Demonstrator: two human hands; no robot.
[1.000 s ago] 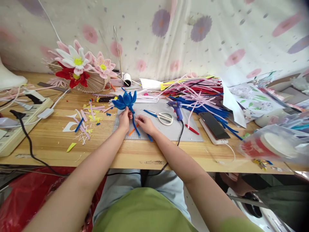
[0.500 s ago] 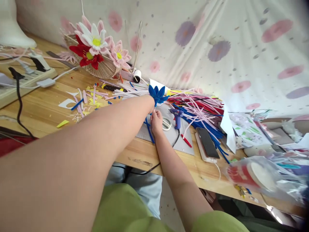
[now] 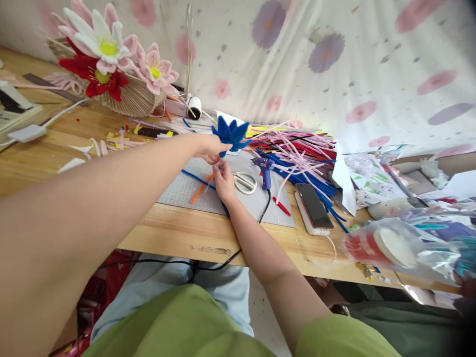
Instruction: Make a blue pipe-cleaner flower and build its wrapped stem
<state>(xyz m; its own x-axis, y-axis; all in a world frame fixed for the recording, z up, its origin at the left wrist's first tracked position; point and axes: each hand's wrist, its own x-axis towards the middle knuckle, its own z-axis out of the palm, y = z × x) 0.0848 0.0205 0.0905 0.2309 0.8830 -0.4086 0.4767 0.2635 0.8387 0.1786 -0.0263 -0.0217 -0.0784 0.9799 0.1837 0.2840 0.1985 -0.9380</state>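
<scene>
The blue flower (image 3: 229,133) was held above the grey mat (image 3: 186,186), its petals pointing up and away from the person. The left hand (image 3: 208,147) was closed around the base of the flower, just under the petals. The right hand (image 3: 223,181) sat directly below the left hand, its fingers pinched on the thin stem that ran down from the flower. An orange stem (image 3: 201,188) and a blue stem (image 3: 197,177) lay flat on the mat, just left of the right hand.

The scissors (image 3: 243,182) lay on the mat immediately right of the right hand. The glue gun (image 3: 262,168) stood just beyond the scissors, its black cord trailing toward the table edge. A red stick (image 3: 280,206) lay near the cord. The phone (image 3: 313,205) lay farther right, face up. The pile of stems (image 3: 297,153), pink, red and blue, lay behind the glue gun and the phone.

Well left of the left hand, a basket (image 3: 128,99) held white, red and pink flowers. Paper scraps (image 3: 96,147) lay on the table (image 3: 174,233) between the basket and the left forearm.
</scene>
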